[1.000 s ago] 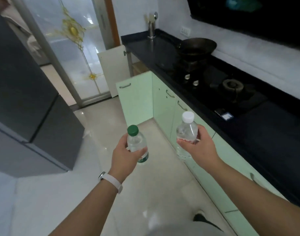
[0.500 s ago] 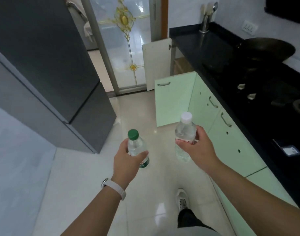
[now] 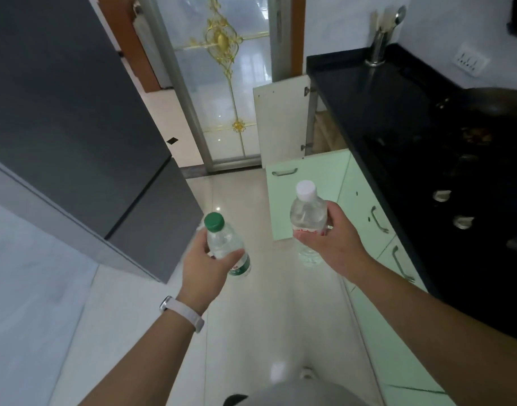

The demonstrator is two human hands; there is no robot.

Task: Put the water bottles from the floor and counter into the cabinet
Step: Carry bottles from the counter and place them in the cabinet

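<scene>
Gripping green-capped bottle (image 3: 226,251) in left hand (image 3: 206,266), white-capped bottle (image 3: 307,221) in right hand (image 3: 332,244)

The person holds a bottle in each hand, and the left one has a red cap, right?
Not quite. In the head view the left hand holds a green-capped bottle, not a red-capped one. The right hand does hold a white-capped bottle.

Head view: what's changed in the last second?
The person has walked along the counter toward the open cabinet doors, which now sit closer; the wok has slid to the right edge. Unchanged: left hand grips the green-capped bottle, right hand the white-capped bottle.
</scene>
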